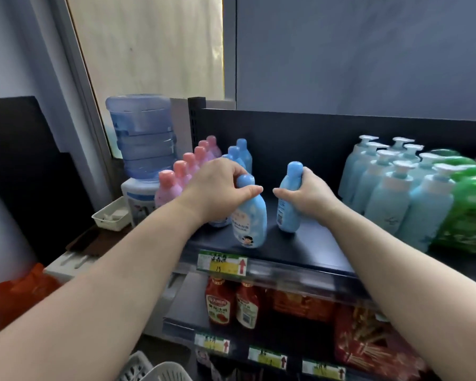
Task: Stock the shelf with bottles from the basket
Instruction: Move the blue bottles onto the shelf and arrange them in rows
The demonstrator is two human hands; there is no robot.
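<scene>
My left hand (220, 191) gripping a blue bottle (250, 225) at the front of the top shelf (313, 244), my right hand (309, 198) clasping a second blue bottle (289, 207) — upright, deeper on that shelf — basket (164, 373) below it.

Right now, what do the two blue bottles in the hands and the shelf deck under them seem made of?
Left blue bottle, in the left hand, and right blue bottle, in the right hand: probably opaque plastic, smooth, soft sheen on moulded caps, printed labels. Shelf deck: seemingly painted metal, matt black, thin flat edge; coated board possible.
</scene>
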